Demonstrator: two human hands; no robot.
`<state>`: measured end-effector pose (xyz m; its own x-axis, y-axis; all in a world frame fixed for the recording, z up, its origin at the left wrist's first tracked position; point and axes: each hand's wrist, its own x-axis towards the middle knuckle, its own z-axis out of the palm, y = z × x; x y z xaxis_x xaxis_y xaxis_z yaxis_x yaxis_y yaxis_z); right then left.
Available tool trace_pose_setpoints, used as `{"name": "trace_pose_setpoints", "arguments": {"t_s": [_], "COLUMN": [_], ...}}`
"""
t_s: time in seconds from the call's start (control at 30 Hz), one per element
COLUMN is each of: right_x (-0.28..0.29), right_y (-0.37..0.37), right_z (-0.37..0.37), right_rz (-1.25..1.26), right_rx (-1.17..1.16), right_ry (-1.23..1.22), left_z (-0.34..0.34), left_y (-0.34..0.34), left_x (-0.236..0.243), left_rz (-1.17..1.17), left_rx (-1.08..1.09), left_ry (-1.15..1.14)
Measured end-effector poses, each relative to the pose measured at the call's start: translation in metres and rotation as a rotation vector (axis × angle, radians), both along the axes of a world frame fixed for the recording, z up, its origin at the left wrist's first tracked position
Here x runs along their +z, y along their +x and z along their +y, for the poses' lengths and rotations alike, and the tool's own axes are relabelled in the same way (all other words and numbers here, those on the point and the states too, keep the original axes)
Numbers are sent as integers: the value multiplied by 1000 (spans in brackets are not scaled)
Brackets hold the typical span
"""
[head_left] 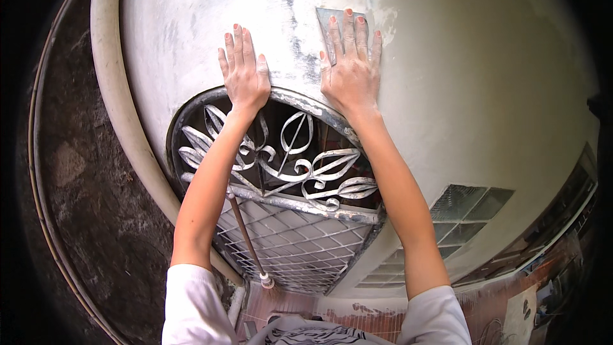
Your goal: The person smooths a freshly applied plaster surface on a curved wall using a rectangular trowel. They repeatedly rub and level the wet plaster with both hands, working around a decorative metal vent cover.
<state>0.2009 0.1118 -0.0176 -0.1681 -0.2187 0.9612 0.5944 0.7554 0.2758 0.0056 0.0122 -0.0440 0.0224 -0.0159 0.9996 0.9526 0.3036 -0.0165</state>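
Observation:
A thin grey sheet, which looks like sandpaper (324,20), lies against the white plastered wall (172,32) under my right hand (351,76). My right hand holds it to the wall with flat, slightly spread fingers, and covers most of it. To its left, my left hand (246,80) rests flat on the wall, fingers stretched and thumb apart, holding nothing. Pale dust coats both hands. Just below them curves the arched top of a metal grille (306,99), white and grey with flaking paint and leaf-shaped scrolls.
A pale pipe (108,45) runs down the left beside dark, rough ground (83,172). Under the scrollwork is a diamond lattice (287,236), with a brown-handled brush or broom (246,236) before it. A paned window (460,211) is lower right, above reddish tiled floor (370,319).

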Motion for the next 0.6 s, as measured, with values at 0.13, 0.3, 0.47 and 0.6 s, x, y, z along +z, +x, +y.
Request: {"name": "trace_pose_setpoints", "arguments": {"t_s": [0.13,0.3,0.47,0.6], "right_x": [-17,-19,-18,-16], "right_y": [-24,-29,-45,-51], "right_z": [-26,-33,-53,-61], "right_rz": [-62,-24,62,106], "right_rx": [49,-5,191,95], "right_ry": [-176,-225,-340,-368], "left_z": [0,0,0,0], "left_y": [-1,-2,-1,0], "left_x": [0,0,-1,-2], "left_rz": [13,28,29,4], "left_rx": [-5,0,7,11], "left_ry": [5,10,16,8]}}
